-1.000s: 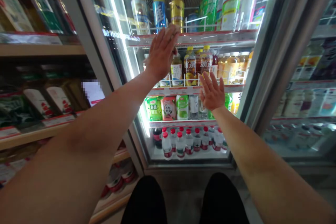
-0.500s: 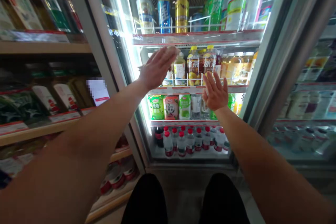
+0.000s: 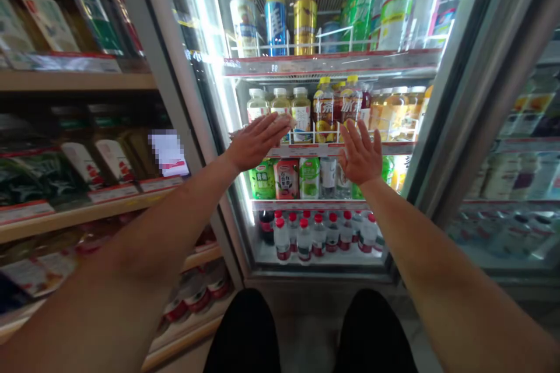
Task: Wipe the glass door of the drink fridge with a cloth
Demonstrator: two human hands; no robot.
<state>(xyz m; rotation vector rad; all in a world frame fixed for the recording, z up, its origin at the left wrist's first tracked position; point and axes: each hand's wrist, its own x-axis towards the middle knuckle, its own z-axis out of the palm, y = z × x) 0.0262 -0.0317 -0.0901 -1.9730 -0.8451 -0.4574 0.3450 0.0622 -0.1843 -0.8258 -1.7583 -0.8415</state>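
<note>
My left hand [image 3: 261,139] is stretched out flat, its fingers together and pointing right, in front of the middle shelf of a lit drinks fridge. Something pale shows at its fingertips, too little to name. Behind it stand white-capped bottles [image 3: 301,113]. My right hand [image 3: 361,154] is raised with its fingers spread, palm toward the fridge, before the yellow-capped iced tea bottles [image 3: 324,109]. Reflections lie over the fridge front, as on a glass door [image 3: 199,64]. Whether either palm touches the glass I cannot tell.
Cans [image 3: 305,23] and a green bottle [image 3: 361,3] stand on the top shelf. Drink packs [image 3: 286,179] and red-capped bottles [image 3: 305,240] fill lower shelves. A wooden-edged shelf unit [image 3: 79,80] with bottles is at left, another fridge [image 3: 520,204] at right.
My left hand has moved down from the bottle caps to the lower part of the middle shelf, uncovering several bottles. My right hand has hardly moved.
</note>
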